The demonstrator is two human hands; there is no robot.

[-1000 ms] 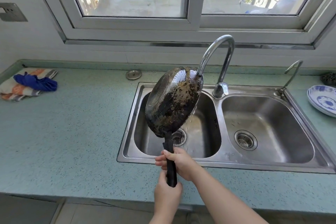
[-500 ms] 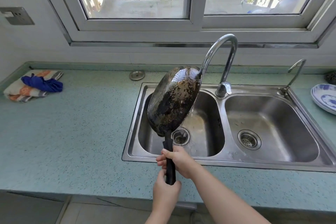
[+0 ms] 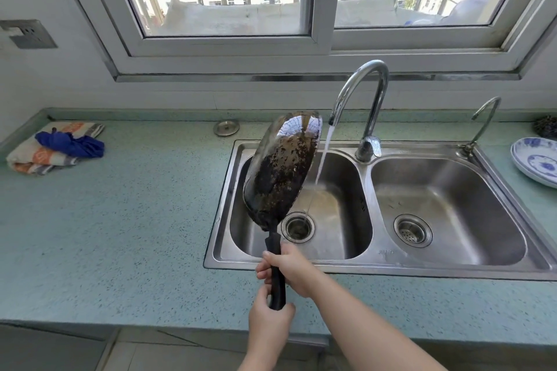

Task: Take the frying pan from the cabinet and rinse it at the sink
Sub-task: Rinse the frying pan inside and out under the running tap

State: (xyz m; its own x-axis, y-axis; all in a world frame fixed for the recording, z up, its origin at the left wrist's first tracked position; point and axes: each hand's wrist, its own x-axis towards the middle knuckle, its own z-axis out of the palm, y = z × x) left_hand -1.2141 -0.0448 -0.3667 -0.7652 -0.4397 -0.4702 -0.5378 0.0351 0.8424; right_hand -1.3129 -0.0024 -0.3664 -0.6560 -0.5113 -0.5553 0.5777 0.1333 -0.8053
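Note:
A blackened frying pan (image 3: 280, 172) stands almost upright over the left basin of the steel double sink (image 3: 366, 263), its stained underside toward me. Both hands hold its black handle: my right hand (image 3: 291, 268) grips the upper part, my left hand (image 3: 269, 321) grips the end. Water runs from the tall curved tap (image 3: 366, 99) in a thin stream just right of the pan's rim and falls into the left basin.
A folded striped towel with a blue cloth (image 3: 64, 146) lies at the back left of the green counter (image 3: 120, 220). A round metal plug (image 3: 226, 127) sits behind the sink. A small second tap (image 3: 482, 123) and blue-patterned plates (image 3: 536, 161) are at the right.
The pan has tipped a little to the left, away from the spout, and the water stream now shows beside its rim. The camera view has shifted slightly.

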